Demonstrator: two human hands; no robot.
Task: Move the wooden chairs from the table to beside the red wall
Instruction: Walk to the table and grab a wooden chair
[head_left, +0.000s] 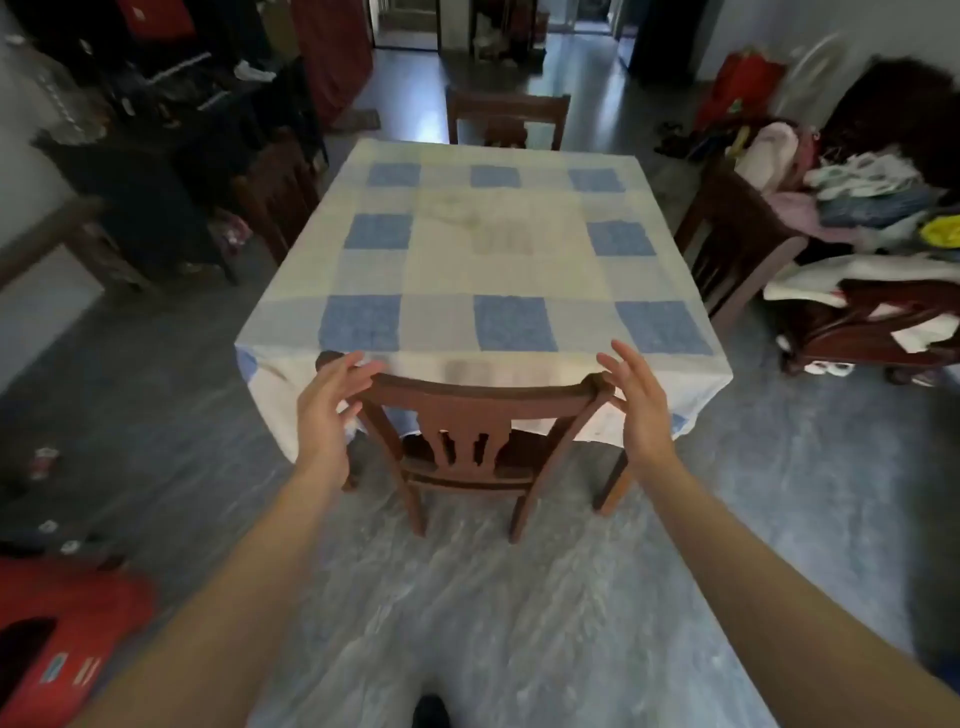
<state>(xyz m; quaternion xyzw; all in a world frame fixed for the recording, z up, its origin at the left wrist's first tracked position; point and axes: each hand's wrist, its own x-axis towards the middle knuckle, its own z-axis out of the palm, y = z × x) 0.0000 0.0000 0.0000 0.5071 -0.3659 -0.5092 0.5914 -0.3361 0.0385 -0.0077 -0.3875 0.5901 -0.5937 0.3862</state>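
Note:
A brown wooden chair (475, 410) stands tucked under the near edge of the table (498, 249), which wears a white and blue checked cloth. My left hand (327, 402) hovers at the left end of the chair's top rail, fingers spread, just touching it. My right hand (636, 400) is open at the right end of the rail, close beside it. A second wooden chair (506, 119) stands at the far end of the table. A third chair (278, 195) is at the table's left side. A fourth chair (732, 244) stands at the right side.
A red object (62, 649) lies on the floor at the lower left. A wooden seat piled with clothes (872, 218) stands at the right. Dark cluttered furniture (145, 145) fills the left. A red cloth (337, 52) hangs at the back. Grey floor stretches behind me.

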